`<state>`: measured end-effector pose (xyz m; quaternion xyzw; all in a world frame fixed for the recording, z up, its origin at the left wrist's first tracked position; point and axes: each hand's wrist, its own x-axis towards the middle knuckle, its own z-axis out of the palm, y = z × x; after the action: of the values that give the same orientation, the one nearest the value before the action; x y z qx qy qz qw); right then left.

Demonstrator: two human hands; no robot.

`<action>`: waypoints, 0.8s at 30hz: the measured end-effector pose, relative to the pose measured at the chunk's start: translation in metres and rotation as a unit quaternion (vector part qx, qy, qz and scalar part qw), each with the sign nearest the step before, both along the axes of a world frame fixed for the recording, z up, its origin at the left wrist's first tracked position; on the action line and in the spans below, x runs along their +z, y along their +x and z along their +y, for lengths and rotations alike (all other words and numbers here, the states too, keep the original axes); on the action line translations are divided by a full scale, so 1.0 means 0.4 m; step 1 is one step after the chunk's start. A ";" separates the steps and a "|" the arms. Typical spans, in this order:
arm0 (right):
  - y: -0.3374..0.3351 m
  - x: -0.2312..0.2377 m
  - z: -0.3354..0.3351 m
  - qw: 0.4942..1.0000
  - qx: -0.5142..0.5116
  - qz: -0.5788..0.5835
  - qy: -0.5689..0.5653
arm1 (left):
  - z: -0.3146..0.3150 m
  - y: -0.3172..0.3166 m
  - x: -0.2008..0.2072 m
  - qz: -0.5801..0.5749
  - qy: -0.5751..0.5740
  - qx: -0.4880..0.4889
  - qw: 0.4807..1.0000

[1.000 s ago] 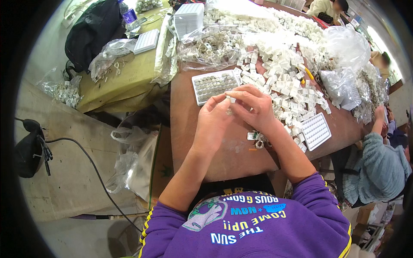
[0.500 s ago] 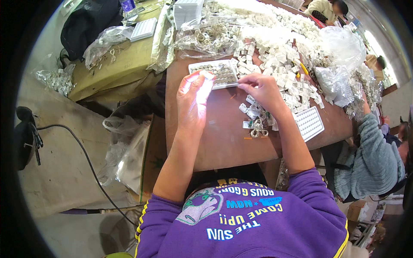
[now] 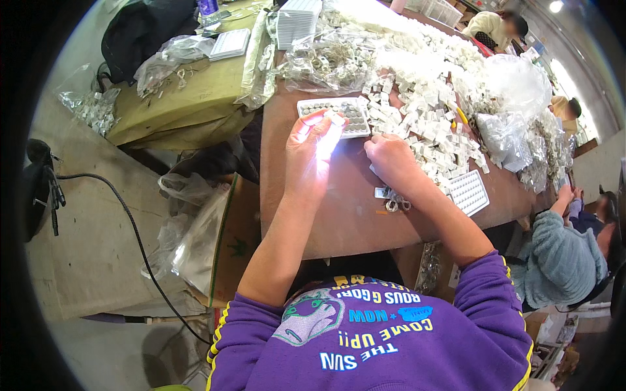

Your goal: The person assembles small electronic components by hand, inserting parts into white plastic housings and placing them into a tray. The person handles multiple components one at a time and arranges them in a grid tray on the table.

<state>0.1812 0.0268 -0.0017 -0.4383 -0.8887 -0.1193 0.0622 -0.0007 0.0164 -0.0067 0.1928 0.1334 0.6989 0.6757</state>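
My left hand (image 3: 306,156) is raised over the table, pinching a small white plastic block (image 3: 334,118) between thumb and fingertips. Bright light shines at the block and spills over the fingers and palm. Just beyond it lies a white tray (image 3: 302,111) filled with rows of round grey discs like button cells. My right hand (image 3: 395,164) is low over the tabletop, fingers curled in, above a few loose parts and metal rings (image 3: 392,205). What its fingertips hold, if anything, is hidden.
A big heap of white plastic pieces (image 3: 417,107) covers the far right. Nearer stands a second white tray (image 3: 469,193) with rows of small cells. Behind are a plastic bag of metal parts (image 3: 332,62) and stacked white trays (image 3: 297,26). A co-worker's blue sleeve (image 3: 554,221) is at the right.
My right hand has drawn back from the tray's corner toward me, over the loose parts, and its fingers have curled. My left hand still pinches the white block. The view has shifted slightly.
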 end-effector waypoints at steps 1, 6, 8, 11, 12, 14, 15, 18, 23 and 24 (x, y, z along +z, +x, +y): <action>0.001 0.004 0.002 1.000 -0.002 0.003 -0.005 | 0.001 -0.002 0.000 0.002 -0.007 0.003 1.000; 0.007 0.045 0.008 0.955 -0.050 0.264 -0.126 | 0.003 0.000 -0.003 -0.044 -0.015 -0.007 0.999; 0.003 0.067 0.004 0.884 -0.059 0.399 -0.235 | 0.001 -0.004 -0.007 -0.026 -0.022 -0.013 0.999; -0.002 0.105 0.004 0.773 -0.058 0.514 -0.368 | 0.000 -0.018 -0.010 -0.016 -0.015 -0.052 0.998; -0.006 0.113 0.004 0.749 -0.047 0.533 -0.390 | -0.001 -0.023 -0.011 -0.031 -0.014 -0.076 0.997; -0.013 0.120 0.004 0.702 -0.007 0.577 -0.417 | -0.003 -0.026 -0.012 -0.036 -0.025 -0.102 0.994; -0.017 0.118 0.006 0.708 -0.015 0.573 -0.412 | -0.003 -0.024 -0.012 -0.027 -0.036 -0.104 0.994; -0.016 0.101 0.003 0.707 -0.052 0.571 -0.414 | -0.001 -0.012 -0.017 -0.013 -0.050 -0.099 0.994; -0.038 0.054 0.000 0.696 -0.034 0.617 -0.365 | 0.005 -0.002 -0.026 -0.042 -0.084 -0.081 0.992; -0.039 0.050 -0.004 0.712 -0.046 0.605 -0.353 | 0.006 -0.001 -0.026 -0.063 -0.094 -0.083 0.990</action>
<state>0.1656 0.0252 0.0182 -0.4475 -0.6169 0.4913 0.4217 -0.0011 0.0190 -0.0172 0.0944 0.1392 0.6354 0.7536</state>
